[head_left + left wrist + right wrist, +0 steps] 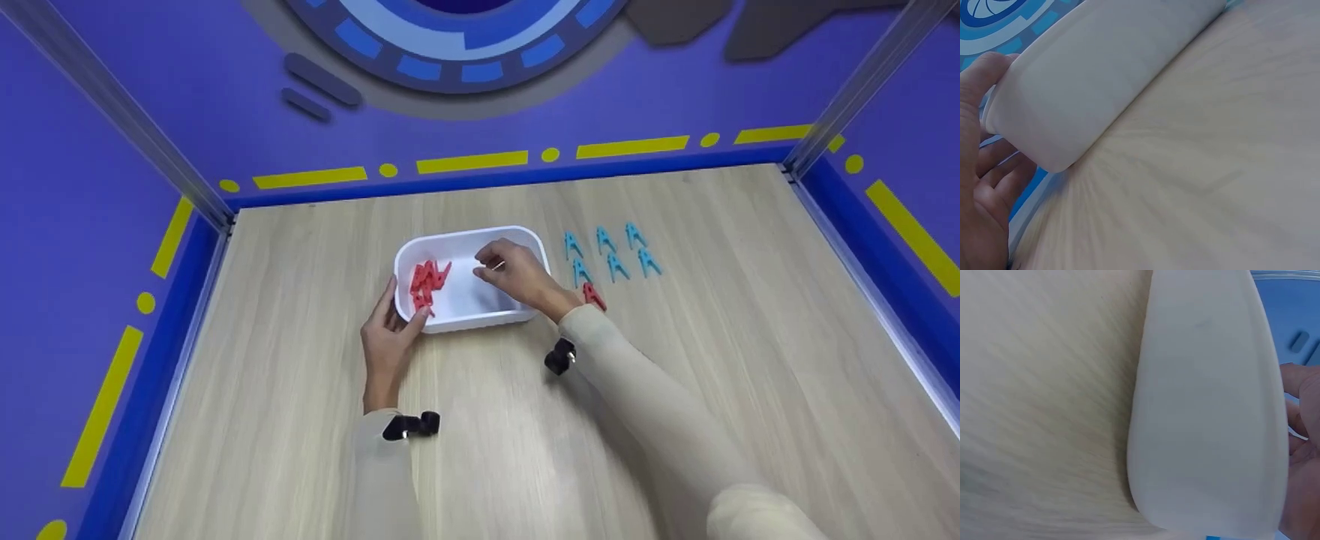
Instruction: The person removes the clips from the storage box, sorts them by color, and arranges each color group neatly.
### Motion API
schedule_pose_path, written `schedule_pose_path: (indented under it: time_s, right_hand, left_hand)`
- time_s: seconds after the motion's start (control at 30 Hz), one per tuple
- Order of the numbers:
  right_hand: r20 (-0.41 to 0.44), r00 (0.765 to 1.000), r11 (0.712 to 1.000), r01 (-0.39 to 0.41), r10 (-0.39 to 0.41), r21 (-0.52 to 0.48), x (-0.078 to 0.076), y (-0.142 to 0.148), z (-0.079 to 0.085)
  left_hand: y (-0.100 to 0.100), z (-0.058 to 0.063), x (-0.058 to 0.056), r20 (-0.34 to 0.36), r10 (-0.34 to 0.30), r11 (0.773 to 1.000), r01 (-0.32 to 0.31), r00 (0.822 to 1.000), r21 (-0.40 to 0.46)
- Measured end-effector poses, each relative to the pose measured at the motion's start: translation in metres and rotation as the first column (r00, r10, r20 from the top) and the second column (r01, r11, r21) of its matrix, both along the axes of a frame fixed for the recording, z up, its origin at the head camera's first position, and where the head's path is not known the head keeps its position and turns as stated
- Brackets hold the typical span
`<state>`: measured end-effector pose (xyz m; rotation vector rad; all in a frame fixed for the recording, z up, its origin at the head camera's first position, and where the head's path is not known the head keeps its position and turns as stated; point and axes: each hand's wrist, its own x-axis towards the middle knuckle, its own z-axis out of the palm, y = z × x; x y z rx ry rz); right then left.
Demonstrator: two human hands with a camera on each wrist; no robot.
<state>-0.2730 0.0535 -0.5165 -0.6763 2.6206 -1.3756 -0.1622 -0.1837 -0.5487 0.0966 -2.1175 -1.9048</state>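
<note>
A white plastic tray (480, 322) sits on the table with several red clothespins (427, 281) heaped at its left end. My left hand (386, 345) grips the tray's front left corner, thumb over the rim and fingers along the outer wall. In the left wrist view that hand (985, 169) holds the tray's end (1072, 90). Above the tray's right half hovers my right hand (521, 279), its fingers loosely bent, a gap between thumb and fingertips, and no clothespin visible there. The tray wall (1207, 410) hides part of it in the right wrist view.
Right of the tray, several teal clothespins (616, 266) lie in two rows on the wooden table (495, 435). One red clothespin (593, 297) lies below their left column, near my right wrist. Blue panels (480, 135) close off the back and sides.
</note>
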Motion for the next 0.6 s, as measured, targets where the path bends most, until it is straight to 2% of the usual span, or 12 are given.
schedule_pose_path:
  time_s: [0.3, 0.6]
  right_hand:
    - [0.021, 1.0, 0.997, -0.017, 0.015, 0.076, -0.003, -0.003, -0.003]
    - [0.024, 0.993, 0.983, -0.121, 0.119, 0.137, -0.017, -0.012, -0.003]
  left_hand:
    - [-0.006, -0.029, -0.013, -0.022, 0.017, 1.0, -0.017, 1.0, 0.02]
    - [-0.009, -0.032, -0.011, -0.048, 0.002, 1.0, -0.001, 0.999, 0.011]
